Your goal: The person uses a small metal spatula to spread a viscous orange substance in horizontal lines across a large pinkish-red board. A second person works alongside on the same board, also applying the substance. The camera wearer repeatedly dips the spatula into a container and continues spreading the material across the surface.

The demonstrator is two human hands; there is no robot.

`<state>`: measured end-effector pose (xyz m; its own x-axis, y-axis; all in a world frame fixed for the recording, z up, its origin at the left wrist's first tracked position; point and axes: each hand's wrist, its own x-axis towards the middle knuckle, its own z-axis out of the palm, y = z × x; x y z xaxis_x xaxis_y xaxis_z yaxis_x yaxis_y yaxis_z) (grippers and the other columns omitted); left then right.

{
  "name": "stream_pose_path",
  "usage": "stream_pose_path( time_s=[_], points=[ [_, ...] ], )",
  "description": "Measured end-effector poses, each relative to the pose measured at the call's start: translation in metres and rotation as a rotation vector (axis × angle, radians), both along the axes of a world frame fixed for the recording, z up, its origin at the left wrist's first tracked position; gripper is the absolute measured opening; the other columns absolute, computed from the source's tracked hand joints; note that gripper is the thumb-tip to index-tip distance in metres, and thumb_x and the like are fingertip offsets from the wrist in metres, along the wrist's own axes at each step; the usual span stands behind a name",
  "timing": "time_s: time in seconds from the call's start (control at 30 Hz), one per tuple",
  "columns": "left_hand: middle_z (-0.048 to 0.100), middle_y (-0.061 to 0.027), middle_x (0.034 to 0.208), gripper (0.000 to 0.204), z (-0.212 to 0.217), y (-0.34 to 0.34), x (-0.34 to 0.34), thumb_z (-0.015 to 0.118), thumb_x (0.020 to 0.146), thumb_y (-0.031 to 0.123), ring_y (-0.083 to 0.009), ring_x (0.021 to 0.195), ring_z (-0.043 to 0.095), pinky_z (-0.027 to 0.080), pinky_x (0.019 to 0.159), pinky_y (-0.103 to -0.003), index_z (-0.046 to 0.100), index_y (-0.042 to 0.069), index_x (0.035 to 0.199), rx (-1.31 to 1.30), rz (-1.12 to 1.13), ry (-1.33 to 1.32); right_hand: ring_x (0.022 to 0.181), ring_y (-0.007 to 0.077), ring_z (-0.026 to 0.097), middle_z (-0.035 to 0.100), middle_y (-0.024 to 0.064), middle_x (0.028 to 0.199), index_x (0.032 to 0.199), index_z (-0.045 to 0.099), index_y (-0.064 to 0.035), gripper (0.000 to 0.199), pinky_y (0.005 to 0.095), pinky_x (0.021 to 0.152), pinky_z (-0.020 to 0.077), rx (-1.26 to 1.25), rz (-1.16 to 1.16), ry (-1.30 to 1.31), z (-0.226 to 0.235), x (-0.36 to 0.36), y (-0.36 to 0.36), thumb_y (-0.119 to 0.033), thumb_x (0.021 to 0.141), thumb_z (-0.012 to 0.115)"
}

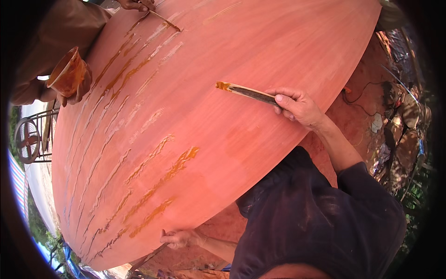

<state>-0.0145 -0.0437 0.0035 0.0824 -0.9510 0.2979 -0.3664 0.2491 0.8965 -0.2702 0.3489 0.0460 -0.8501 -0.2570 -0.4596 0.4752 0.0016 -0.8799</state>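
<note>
- My right hand [297, 106] is closed around the dark handle end of a flat wooden spatula [245, 91], whose tip carries orange-brown filler and lies on the board.
- That board is a large reddish wood panel [241, 56]; it fills most of the view and slopes from upper right down to lower left.
- My left hand [179, 238] grips the panel's lower edge, fingers curled over the rim.
- Streaks of orange filler [179, 162] run diagonally over the panel's left and lower parts, well apart from my spatula tip.
- Across the panel, a co-worker's hand [76, 90] holds an orange cup [67, 72] just beside the panel's left edge.
- The co-worker's other hand [137, 4] works a thin stick [165, 20] on the panel's top part.
- A metal fan [27, 139] stands at far left.
</note>
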Motion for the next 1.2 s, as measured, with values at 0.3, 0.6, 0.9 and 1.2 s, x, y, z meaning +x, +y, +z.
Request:
stream_pose_path(
  time_s=[0.3,0.6,0.9,1.2],
  points=[
    [0.025,0.0070,0.067,0.051,0.001,0.001,0.001,0.047,0.108,0.039,-0.0066,0.057,0.026,0.021,0.050,-0.024,0.064,-0.008,0.098,0.054,0.019,0.028,0.057,0.0009,0.042,0.063,-0.0005,0.081,0.127,0.068,-0.0041,0.031,0.0174,0.050,0.0335,0.021,-0.001,0.009,-0.002,0.013,-0.014,-0.021,0.104,0.057],
    [0.026,0.0064,0.066,0.052,-0.001,-0.001,0.003,0.045,0.108,0.041,-0.0071,0.056,0.027,0.021,0.050,-0.025,0.066,-0.006,0.098,0.025,0.036,-0.001,0.075,0.0037,0.049,0.057,-0.0065,0.080,0.120,0.072,-0.0013,0.029,0.0218,0.067,0.0410,-0.030,0.031,-0.065,0.006,0.015,-0.035,-0.019,0.104,0.057],
    [0.027,0.0058,0.067,0.052,-0.001,-0.001,0.005,0.046,0.108,0.039,-0.0075,0.058,0.028,0.021,0.051,-0.024,0.066,-0.007,0.098,0.006,0.015,-0.021,0.074,0.0077,0.054,0.061,-0.0021,0.079,0.116,0.072,0.0030,0.025,0.0252,0.067,0.0452,0.308,-0.083,0.425,-0.005,0.012,-0.035,-0.013,0.100,0.061],
    [0.026,0.0060,0.067,0.050,-0.001,-0.001,0.005,0.046,0.108,0.038,-0.0074,0.057,0.027,0.019,0.051,-0.025,0.066,-0.007,0.097,-0.009,-0.003,-0.014,0.064,0.0133,0.052,0.057,0.0057,0.075,0.114,0.073,-0.0010,0.023,0.0292,0.056,0.0414,0.622,0.059,0.717,-0.008,0.015,-0.039,-0.006,0.093,0.067]
  ],
)
